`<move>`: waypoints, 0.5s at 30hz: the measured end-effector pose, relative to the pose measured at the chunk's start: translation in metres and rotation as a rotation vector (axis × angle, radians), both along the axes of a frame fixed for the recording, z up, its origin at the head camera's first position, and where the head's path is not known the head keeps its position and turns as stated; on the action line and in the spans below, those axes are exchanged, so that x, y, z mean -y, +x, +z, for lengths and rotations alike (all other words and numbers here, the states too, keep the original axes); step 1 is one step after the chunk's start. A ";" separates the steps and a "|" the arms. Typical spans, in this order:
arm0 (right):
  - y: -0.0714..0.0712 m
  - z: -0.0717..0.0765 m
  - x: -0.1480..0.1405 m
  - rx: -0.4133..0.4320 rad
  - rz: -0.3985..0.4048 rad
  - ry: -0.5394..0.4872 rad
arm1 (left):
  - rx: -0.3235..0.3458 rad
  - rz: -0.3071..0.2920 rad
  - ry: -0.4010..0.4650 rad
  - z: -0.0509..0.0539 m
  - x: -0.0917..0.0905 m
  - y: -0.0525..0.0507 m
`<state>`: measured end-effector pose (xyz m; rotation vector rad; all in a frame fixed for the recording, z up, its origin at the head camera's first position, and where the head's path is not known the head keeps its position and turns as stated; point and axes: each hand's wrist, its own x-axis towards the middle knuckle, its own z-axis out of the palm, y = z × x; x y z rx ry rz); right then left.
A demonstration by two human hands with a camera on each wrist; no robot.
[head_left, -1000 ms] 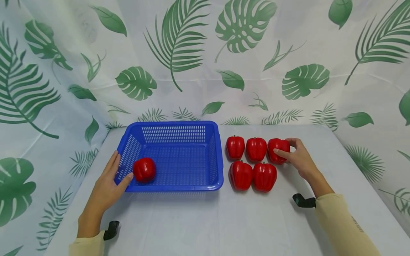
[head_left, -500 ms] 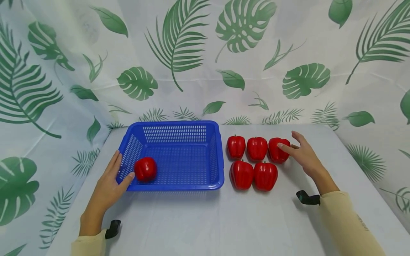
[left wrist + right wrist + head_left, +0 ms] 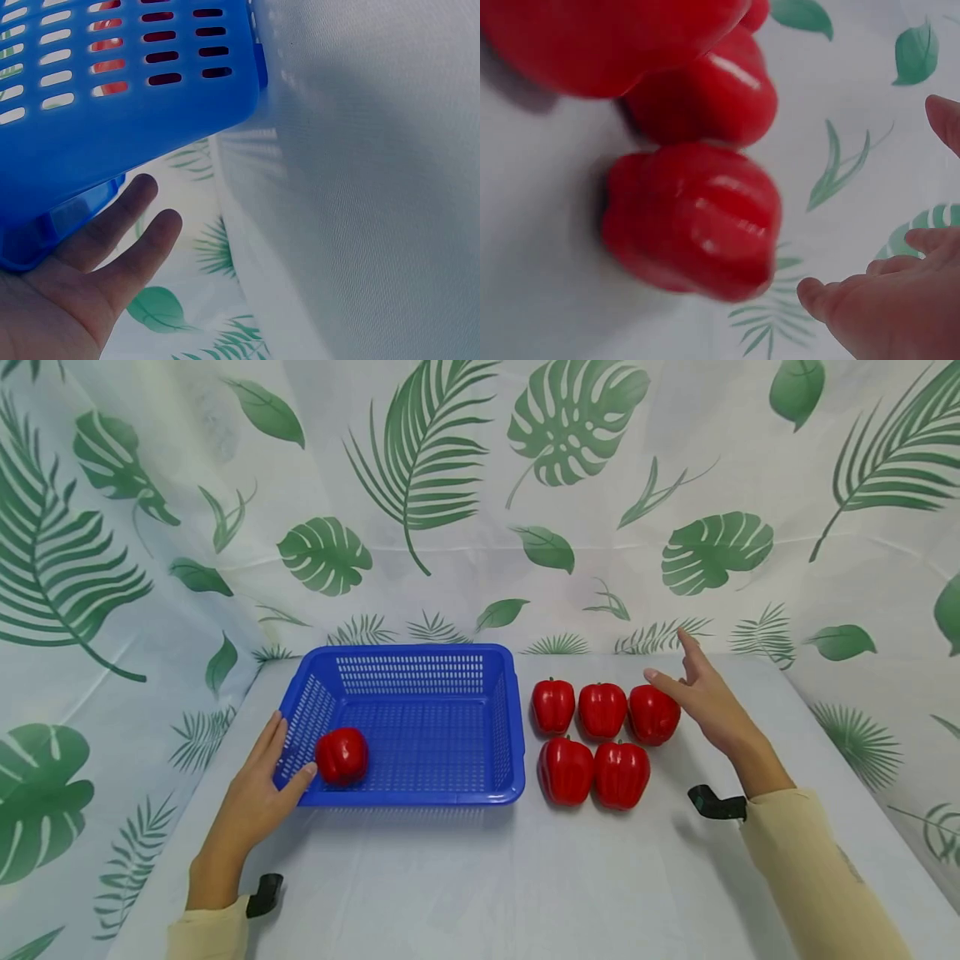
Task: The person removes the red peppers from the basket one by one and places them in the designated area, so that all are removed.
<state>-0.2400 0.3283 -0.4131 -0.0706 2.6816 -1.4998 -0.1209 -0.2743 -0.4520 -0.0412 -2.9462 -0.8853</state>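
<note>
A blue plastic basket (image 3: 427, 797) stands on the table with one red bell pepper (image 3: 342, 756) lying in its front left corner. My left hand (image 3: 251, 797) rests against the basket's left side, thumb near the front rim; the left wrist view shows two straight fingers (image 3: 154, 236) beside the blue wall. To the basket's right, red bell peppers sit in a back row of three and a front row of two. Over the rightmost back bell pepper (image 3: 654, 715) my right hand (image 3: 708, 702) is raised, thumb and fingers spread, holding nothing. That bell pepper (image 3: 697, 221) lies apart from the hand in the right wrist view.
The other back-row bell peppers (image 3: 602, 710) stand close together, with the front pair (image 3: 621, 775) just before them. A white cloth covers the table (image 3: 480, 885). Behind it hangs a white curtain (image 3: 450, 593) printed with green leaves.
My right hand has let go of the rightmost back bell pepper and risen up and away from it, fingers spreading. That pepper stays in its row. The left hand keeps its place at the basket.
</note>
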 end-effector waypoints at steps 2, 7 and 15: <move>-0.003 0.006 0.009 -0.011 0.016 -0.016 | -0.007 0.001 -0.001 0.000 0.000 -0.001; -0.009 0.017 0.033 -0.025 0.062 -0.033 | -0.001 0.000 0.004 -0.001 0.000 -0.001; -0.018 0.027 0.073 -0.036 0.138 -0.080 | 0.012 0.006 0.007 0.002 -0.001 -0.001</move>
